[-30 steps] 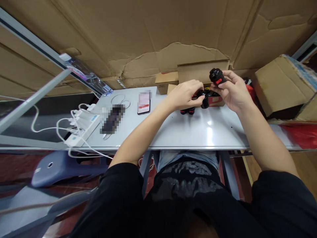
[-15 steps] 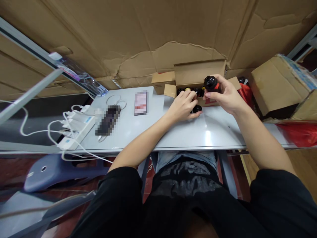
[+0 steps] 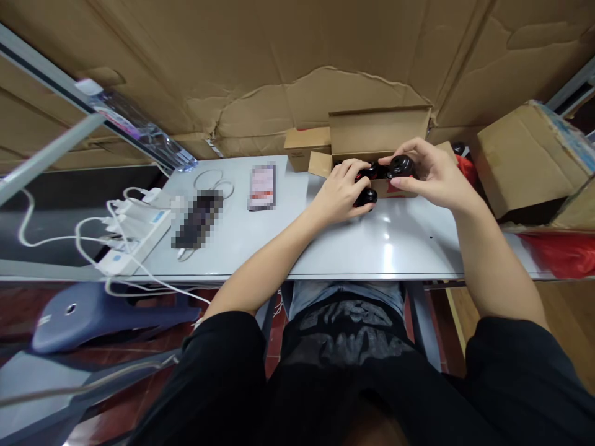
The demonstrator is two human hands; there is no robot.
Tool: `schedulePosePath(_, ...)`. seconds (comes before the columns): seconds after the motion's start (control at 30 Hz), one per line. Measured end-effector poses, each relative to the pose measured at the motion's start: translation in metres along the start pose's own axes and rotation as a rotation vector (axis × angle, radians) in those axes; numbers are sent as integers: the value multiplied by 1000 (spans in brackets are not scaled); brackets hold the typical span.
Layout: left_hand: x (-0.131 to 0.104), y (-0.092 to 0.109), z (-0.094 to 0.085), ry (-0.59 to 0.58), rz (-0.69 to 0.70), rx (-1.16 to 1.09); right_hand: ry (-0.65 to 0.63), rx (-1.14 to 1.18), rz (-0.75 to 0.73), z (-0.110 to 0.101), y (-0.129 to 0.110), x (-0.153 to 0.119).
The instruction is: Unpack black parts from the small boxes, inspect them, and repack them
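My right hand (image 3: 432, 176) is closed around a glossy black, stepped round piece with a bit of red (image 3: 402, 166), held over the front right of an open cardboard box (image 3: 381, 130). At the box's front left, my left hand (image 3: 344, 189) curls around another glossy black round piece (image 3: 367, 197), whose end pokes out between thumb and fingers. My left fingertips reach to the box's front edge, beside black pieces with red parts inside it. Both hands hide much of the box's contents, and I cannot tell the pieces' exact kind.
A smaller cardboard box (image 3: 304, 145) sits left of the open one. On the white table (image 3: 344, 254) lie a phone (image 3: 263, 187), a blurred dark device (image 3: 199, 220) and a white power strip (image 3: 134, 238) with cables. A larger carton (image 3: 520, 164) and red plastic (image 3: 562, 254) are at right.
My right hand has lowered its black piece toward the box and slightly right. My left hand keeps its black piece near the front of the box, its fingers shifted a little. The view has tilted slightly.
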State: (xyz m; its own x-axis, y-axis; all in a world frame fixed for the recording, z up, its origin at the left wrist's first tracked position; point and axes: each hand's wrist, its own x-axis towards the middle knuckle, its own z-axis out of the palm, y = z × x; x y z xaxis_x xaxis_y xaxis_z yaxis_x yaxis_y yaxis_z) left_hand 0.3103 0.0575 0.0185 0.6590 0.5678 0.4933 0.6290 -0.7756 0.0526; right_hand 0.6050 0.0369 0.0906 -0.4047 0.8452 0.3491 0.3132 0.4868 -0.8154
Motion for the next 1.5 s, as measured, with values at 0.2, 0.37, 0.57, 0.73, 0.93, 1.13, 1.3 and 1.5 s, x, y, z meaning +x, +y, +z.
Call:
schedulePosePath(0.2,-1,-2,0,17,-34,-41,-68,-431,2,-17,-12,-7)
schedulePosePath(0.37,1,-31,-18,159,-198,-66,-342,-550,99,-9,-10,-8)
schedulePosePath(0.57,18,-68,-55,-42,-288,-118,-431,-661,134,15,1,-10)
schedulePosePath(0.73,37,-80,-57,-214,-300,-73,-383,-696,142,7,-1,-15)
schedulePosePath(0.93,43,-86,-43,-242,-352,11,-416,-719,113,-4,-13,-20)
schedulePosePath(1.13,36,-89,-50,-201,-330,0,-329,-836,85,19,-9,-18)
schedulePosePath(1.3,33,-92,-56,-146,-299,-46,-290,-855,98,21,-14,-14)
schedulePosePath(1.5,32,-88,-70,-32,-292,-198,-4,-677,119,-8,-16,-7)
